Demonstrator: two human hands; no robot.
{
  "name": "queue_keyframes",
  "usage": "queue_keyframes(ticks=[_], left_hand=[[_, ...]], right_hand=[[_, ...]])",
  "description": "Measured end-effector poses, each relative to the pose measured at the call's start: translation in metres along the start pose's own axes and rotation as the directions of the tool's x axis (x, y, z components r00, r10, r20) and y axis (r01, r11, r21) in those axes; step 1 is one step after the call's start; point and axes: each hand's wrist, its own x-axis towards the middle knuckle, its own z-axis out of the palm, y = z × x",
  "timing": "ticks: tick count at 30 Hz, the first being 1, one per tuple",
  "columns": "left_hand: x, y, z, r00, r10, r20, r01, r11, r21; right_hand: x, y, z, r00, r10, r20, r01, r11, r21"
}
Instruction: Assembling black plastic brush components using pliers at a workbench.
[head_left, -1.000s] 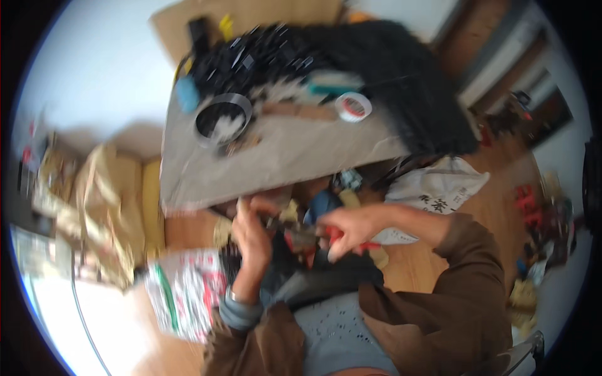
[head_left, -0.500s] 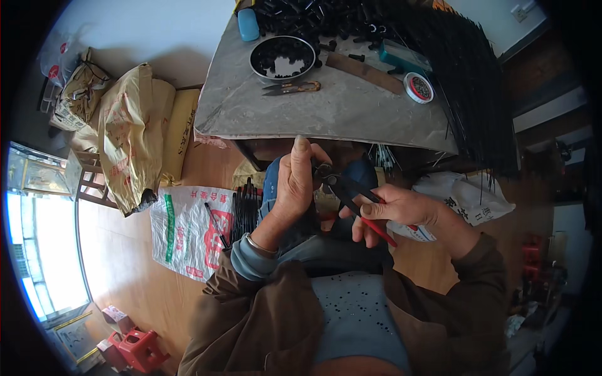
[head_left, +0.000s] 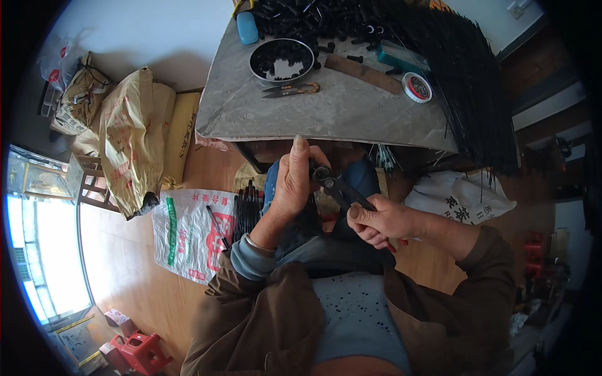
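Note:
In front of my lap, my right hand [head_left: 384, 220] is wrapped round the handles of a pair of pincers [head_left: 339, 192] with a dark rounded head and red grips. The handles are squeezed together. The head of the pincers meets the fingers of my left hand [head_left: 292, 183], whose thumb points up toward the table edge. Those left fingers are curled in, and whatever small piece they pinch at the jaws is hidden. Below my left wrist, a bundle of thin black rods [head_left: 248, 210] stands by a white printed sack [head_left: 188, 241], with a single black rod [head_left: 217, 225] lying on the sack.
Ahead is a grey-topped table [head_left: 251, 113] bearing a bowl of small black parts [head_left: 282, 42], thread snips [head_left: 291, 90], a flat bar [head_left: 364, 74], a round tin [head_left: 417, 87] and heaped black rods [head_left: 464, 94]. Paper sacks [head_left: 128, 131] stand left; a white bag [head_left: 461, 197] lies right.
My right hand has closed from a loose, spread hold to a tight grip, bringing the pincer handles together. My left hand stays nearly in place.

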Motion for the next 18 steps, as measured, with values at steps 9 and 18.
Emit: queue_keyframes(ticks=[9,18], left_hand=[[0.003,-0.008,0.005,0.945,0.172,-0.278,-0.138,0.981,0.139],[-0.003,-0.008,0.013,0.977,0.075,-0.2,-0.097,0.99,-0.102]], right_hand=[[0.012,0.003,-0.026,0.809,-0.573,-0.135,0.22,0.507,-0.834],[-0.008,-0.069,-0.221,0.067,-0.798,-0.599,-0.475,0.502,-0.723]])
